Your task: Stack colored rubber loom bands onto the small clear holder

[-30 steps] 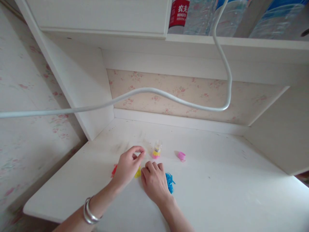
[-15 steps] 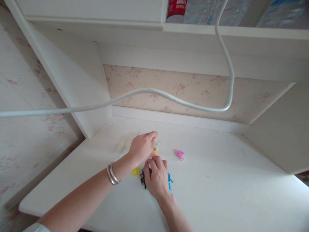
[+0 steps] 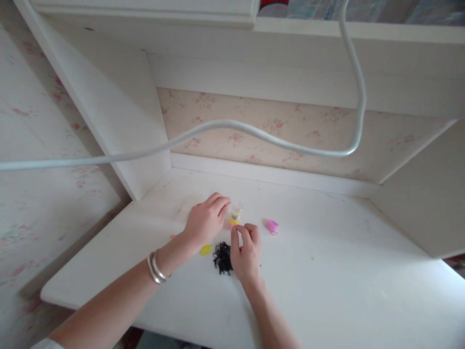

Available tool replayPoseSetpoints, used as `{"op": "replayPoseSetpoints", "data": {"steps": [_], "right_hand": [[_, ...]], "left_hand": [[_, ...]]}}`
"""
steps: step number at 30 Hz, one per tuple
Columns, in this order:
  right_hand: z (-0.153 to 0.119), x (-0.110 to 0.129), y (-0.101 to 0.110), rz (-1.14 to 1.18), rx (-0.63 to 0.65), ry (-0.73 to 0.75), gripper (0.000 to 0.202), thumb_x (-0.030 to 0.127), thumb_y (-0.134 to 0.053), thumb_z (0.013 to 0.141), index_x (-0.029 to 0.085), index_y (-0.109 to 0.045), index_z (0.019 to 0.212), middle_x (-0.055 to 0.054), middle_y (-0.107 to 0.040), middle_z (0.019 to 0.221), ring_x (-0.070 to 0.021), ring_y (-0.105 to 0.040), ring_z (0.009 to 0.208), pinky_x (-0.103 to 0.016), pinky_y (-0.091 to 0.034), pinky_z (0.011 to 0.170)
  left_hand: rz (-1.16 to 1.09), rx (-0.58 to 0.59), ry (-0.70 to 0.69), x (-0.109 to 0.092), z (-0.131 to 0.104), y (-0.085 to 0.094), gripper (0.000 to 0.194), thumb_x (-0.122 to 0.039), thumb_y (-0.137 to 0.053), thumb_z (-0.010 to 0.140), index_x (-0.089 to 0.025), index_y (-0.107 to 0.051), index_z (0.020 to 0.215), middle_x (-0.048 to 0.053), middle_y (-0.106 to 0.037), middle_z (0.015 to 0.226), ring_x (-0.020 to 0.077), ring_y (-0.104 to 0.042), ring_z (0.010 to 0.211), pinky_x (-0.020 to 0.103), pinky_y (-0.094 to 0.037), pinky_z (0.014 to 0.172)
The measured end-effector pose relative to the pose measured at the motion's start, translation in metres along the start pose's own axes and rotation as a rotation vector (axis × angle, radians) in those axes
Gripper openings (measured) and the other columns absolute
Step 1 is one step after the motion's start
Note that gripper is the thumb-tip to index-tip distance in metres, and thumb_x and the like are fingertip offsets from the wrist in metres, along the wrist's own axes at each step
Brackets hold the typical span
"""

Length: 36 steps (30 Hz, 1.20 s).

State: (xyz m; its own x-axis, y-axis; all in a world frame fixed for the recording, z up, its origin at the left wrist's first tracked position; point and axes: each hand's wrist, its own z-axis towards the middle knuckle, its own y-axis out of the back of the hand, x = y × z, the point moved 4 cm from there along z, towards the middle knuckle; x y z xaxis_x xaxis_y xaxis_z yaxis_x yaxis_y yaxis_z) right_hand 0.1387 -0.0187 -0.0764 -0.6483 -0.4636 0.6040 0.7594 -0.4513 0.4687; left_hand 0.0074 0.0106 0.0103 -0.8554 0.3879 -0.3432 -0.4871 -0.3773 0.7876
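Note:
A small clear container (image 3: 238,208), with yellow and pink showing at its lower part, stands between my hands. My left hand (image 3: 206,219) is just left of it, thumb and fingers pressed together; anything between them is too small to make out. Nearer to me, my right hand (image 3: 247,252) has its fingers curled and thumb tip pinched in front of the container, hiding its base. Beside that hand lies a pile of black elastic bands (image 3: 222,258). Yellow bands (image 3: 206,249) sit left of the pile, and a pink bundle of bands (image 3: 272,227) lies to the right.
A white cable (image 3: 269,140) hangs across the view above the desk. Behind the white desktop (image 3: 327,232) is a low back ledge, with side panels left and right. An overhead shelf (image 3: 319,29) holds clear plastic-wrapped items.
My left hand has drawn left, away from the container. My right hand has shifted right, uncovering the black pile and covering most of the blue bands. The view has tilted down slightly.

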Motion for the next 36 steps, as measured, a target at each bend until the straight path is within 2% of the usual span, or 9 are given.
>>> {"op": "replayPoseSetpoints", "data": {"steps": [2,5,8,11,15,22,26,30,36], "right_hand": [[0.002,-0.003,0.004,0.047,-0.068,-0.033,0.020,0.028,-0.045,0.092,0.020,-0.063,0.096,-0.007,-0.051,0.094,-0.0172,-0.052,0.088,-0.032,-0.041,0.079],[0.007,-0.009,0.010,0.080,-0.173,-0.103,0.022,0.032,-0.046,0.092,0.020,-0.064,0.094,-0.006,-0.048,0.092,-0.0164,-0.050,0.085,-0.031,-0.042,0.077],[0.010,-0.014,0.017,0.091,-0.263,-0.171,0.025,0.037,-0.047,0.091,0.019,-0.065,0.092,-0.005,-0.047,0.090,-0.0143,-0.047,0.079,-0.030,-0.043,0.072],[0.011,-0.017,0.021,0.136,-0.310,-0.238,0.026,0.039,-0.050,0.089,0.019,-0.065,0.091,-0.005,-0.047,0.094,-0.0112,-0.044,0.070,-0.027,-0.042,0.065],[0.011,-0.019,0.020,0.190,-0.317,-0.296,0.025,0.041,-0.052,0.088,0.020,-0.066,0.089,-0.005,-0.047,0.097,-0.0103,-0.043,0.067,-0.025,-0.039,0.058],[0.024,-0.022,0.012,0.212,-0.251,-0.343,0.030,0.045,-0.051,0.087,0.019,-0.066,0.090,-0.005,-0.047,0.094,-0.0108,-0.042,0.067,-0.024,-0.040,0.057],[0.042,-0.020,0.015,0.167,-0.151,-0.249,0.026,0.041,-0.051,0.087,0.021,-0.067,0.090,-0.004,-0.048,0.094,-0.0120,-0.045,0.071,-0.026,-0.042,0.061],[0.059,-0.015,0.022,0.086,-0.090,-0.131,0.024,0.038,-0.050,0.088,0.021,-0.068,0.091,-0.005,-0.048,0.096,-0.0134,-0.048,0.077,-0.028,-0.044,0.068],[0.076,-0.007,0.022,-0.028,0.036,0.017,0.026,0.035,-0.045,0.091,0.021,-0.067,0.091,-0.006,-0.051,0.097,-0.0156,-0.052,0.084,-0.030,-0.045,0.075]], "left_hand": [[-0.016,0.024,0.034,0.010,-0.027,0.002,0.022,-0.026,-0.041,0.093,-0.020,-0.062,0.097,0.003,-0.065,0.097,0.0124,-0.063,0.083,0.022,-0.048,0.074],[-0.006,0.132,0.126,0.030,-0.076,-0.009,0.021,-0.026,-0.041,0.093,-0.022,-0.061,0.098,0.003,-0.064,0.098,0.0129,-0.064,0.079,0.024,-0.050,0.072],[0.055,0.214,0.150,0.043,-0.121,-0.026,0.020,-0.028,-0.043,0.092,-0.023,-0.062,0.097,0.003,-0.063,0.101,0.0155,-0.065,0.085,0.025,-0.052,0.071],[0.183,0.182,0.150,0.047,-0.146,-0.039,0.022,-0.029,-0.043,0.092,-0.024,-0.061,0.103,0.006,-0.062,0.112,0.0217,-0.060,0.106,0.026,-0.054,0.067],[0.253,0.151,0.158,0.047,-0.153,-0.045,0.023,-0.029,-0.040,0.093,-0.023,-0.061,0.103,0.006,-0.063,0.110,0.0221,-0.060,0.107,0.028,-0.055,0.066],[0.239,0.132,0.166,0.048,-0.149,-0.041,0.021,-0.028,-0.039,0.093,-0.023,-0.060,0.096,0.005,-0.063,0.107,0.0216,-0.060,0.105,0.026,-0.053,0.062],[0.208,0.144,0.187,0.049,-0.148,-0.039,0.021,-0.027,-0.039,0.094,-0.022,-0.058,0.090,0.005,-0.062,0.103,0.0187,-0.063,0.092,0.026,-0.052,0.062],[0.231,0.103,0.193,0.052,-0.148,-0.040,0.019,-0.026,-0.038,0.093,-0.021,-0.057,0.093,0.006,-0.062,0.104,0.0191,-0.063,0.090,0.026,-0.050,0.059],[0.203,0.033,0.161,0.059,-0.152,-0.046,0.019,-0.022,-0.038,0.093,-0.021,-0.057,0.097,0.007,-0.061,0.107,0.0190,-0.062,0.093,0.026,-0.050,0.063]]}}
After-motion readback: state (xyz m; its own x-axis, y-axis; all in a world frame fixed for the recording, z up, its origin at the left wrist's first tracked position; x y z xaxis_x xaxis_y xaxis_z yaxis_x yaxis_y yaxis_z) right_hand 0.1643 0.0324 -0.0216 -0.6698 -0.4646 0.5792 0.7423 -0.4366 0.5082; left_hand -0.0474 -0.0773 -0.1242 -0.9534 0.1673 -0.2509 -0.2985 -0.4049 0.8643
